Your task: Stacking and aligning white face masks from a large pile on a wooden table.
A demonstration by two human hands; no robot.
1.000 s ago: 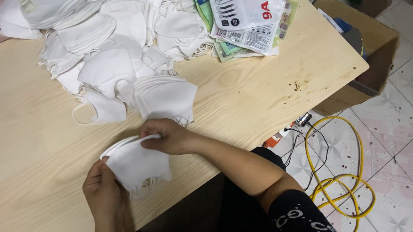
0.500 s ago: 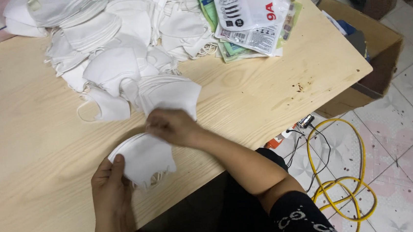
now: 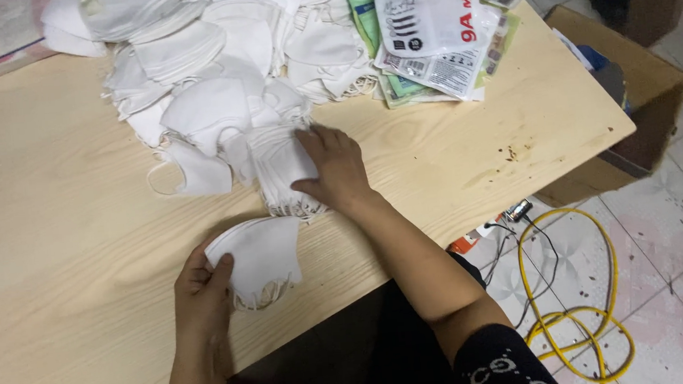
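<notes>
1. A small stack of folded white masks (image 3: pixel 261 259) lies near the front edge of the table (image 3: pixel 63 263), and the left hand (image 3: pixel 201 288) grasps it at its left side, thumb on top and fingers underneath.
2. A second stack of white masks (image 3: pixel 279 168) sits just beyond the first, a little to the right. The right hand (image 3: pixel 335 168) rests on its right side, fingers spread over the top and thumb at the near edge; whether it grips or only presses I cannot tell.
3. The two stacks lie close together, nearly touching, with the hands on their outer sides.
4. The left forearm comes up from the bottom edge of the view, wrist straight. The right arm reaches in from the lower right, bent at the elbow and crossing the table's edge, with a dark patterned sleeve (image 3: pixel 493 367) at the upper arm.
5. Behind both stacks, a loose pile of white masks (image 3: pixel 209 56) covers the far middle of the table. One single mask (image 3: pixel 194 175) lies at its near left with its ear loop spread out.
6. To the right of the pile lie flat printed packets (image 3: pixel 435 38), overlapping one another.
7. A brown cardboard box (image 3: pixel 634 88) stands on the floor past the table's right end; dark and blue items show inside, too unclear to name.
8. A yellow cable (image 3: pixel 578 311) coils on the tiled floor.
</notes>
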